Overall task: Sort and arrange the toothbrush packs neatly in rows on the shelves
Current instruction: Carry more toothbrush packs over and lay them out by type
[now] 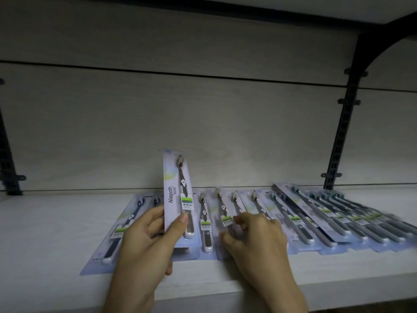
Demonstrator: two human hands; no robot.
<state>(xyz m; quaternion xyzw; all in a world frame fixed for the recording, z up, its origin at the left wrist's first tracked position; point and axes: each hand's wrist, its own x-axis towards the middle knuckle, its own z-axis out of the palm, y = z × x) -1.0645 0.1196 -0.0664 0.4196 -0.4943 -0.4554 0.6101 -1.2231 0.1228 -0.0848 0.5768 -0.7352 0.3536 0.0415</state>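
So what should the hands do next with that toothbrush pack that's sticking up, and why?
Probably lay it down. The left hand holds one toothbrush pack upright above the row of packs lying flat on the shelf, while the right hand rests on packs beside it. Lowering it flat into the space beneath it, parallel to its neighbours, would likely keep the row neat.

- A shop, going by the display shelf (67, 233): pale wood-look board with a matching back panel (180, 132) behind it.
- At the shelf's right rear corner, a dark slotted upright (343, 136) carries a curved bracket.
- Along the shelf lie many identical toothbrush packs (293, 218), retail cards printed "Niepoth".
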